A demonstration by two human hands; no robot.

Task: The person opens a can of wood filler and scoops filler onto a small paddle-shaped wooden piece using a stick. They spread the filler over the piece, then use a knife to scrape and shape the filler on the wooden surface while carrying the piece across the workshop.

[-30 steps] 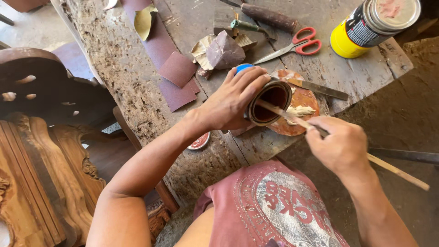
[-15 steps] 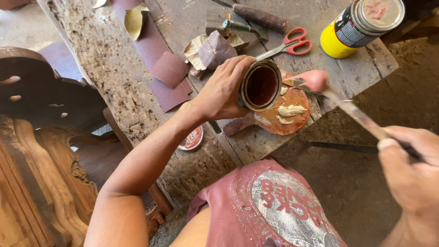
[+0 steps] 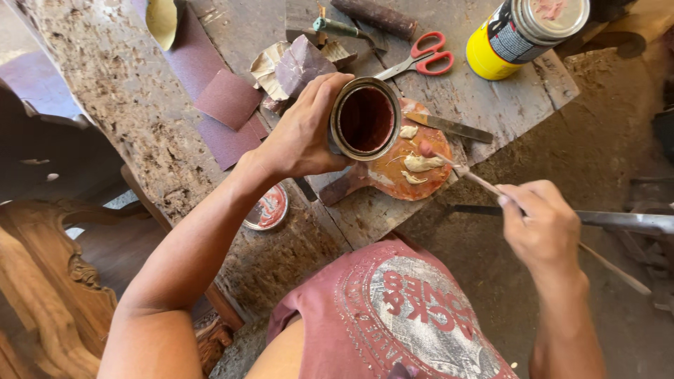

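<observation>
Hands are both gripping: left hand [image 3: 298, 137] clasping the open round metal tin [image 3: 365, 118], right hand [image 3: 544, 228] beside it pinching a thin wooden stick [image 3: 484, 182].

View held: one, head-worn. We look steeply down from above our own chest, with our printed maroon shirt [image 3: 414, 316] filling the lower middle edge. The camera faces forward and down over a rough wooden bench [image 3: 126, 98], which runs diagonally from upper left to the right. Range is close: our forearms enter from the bottom corners, the left hand [image 3: 298, 133] near centre and the right hand [image 3: 544, 228] at right of centre. Beyond the bench edge we see dirt floor [image 3: 597, 147] at right and carved wooden furniture [image 3: 42, 295] at lower left. We hold no second view, so nothing overlaps.
</observation>
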